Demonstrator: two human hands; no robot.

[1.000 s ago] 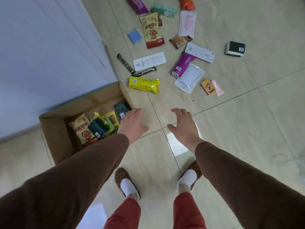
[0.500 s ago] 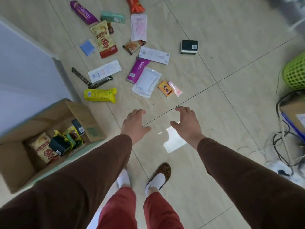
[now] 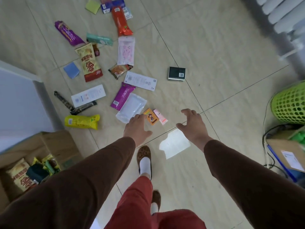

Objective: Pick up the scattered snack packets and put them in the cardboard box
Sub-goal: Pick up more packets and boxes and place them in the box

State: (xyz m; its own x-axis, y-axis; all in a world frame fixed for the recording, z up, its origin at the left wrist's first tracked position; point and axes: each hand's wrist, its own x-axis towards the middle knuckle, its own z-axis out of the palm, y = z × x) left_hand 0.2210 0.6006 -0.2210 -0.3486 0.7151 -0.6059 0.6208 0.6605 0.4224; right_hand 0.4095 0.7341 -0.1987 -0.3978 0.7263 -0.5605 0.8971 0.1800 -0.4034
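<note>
Several snack packets lie scattered on the tiled floor ahead of me: a yellow packet (image 3: 82, 121), a clear white pouch (image 3: 132, 107), a magenta packet (image 3: 122, 96), a small orange packet (image 3: 151, 118), a pink sachet (image 3: 160, 116) and a black box (image 3: 176, 73). The cardboard box (image 3: 57, 144) stands at my lower left with several packets inside. My left hand (image 3: 136, 128) hovers open, fingers spread, just short of the orange packet and the white pouch. My right hand (image 3: 192, 124) is open too, to the right of the pink sachet. Neither hand holds anything.
A white door or panel (image 3: 18, 100) rises at the left beside the box. A green mesh basket (image 3: 290, 104), cables (image 3: 270, 159) and another carton (image 3: 287, 154) sit at the right. A white radiator (image 3: 283, 15) is at the top right. My slippered feet (image 3: 144, 159) are below my hands.
I have stepped forward toward the packets and my view has swung right. Both open hands have come closer to the orange and pink packets; the cardboard box has slid to the lower left corner.
</note>
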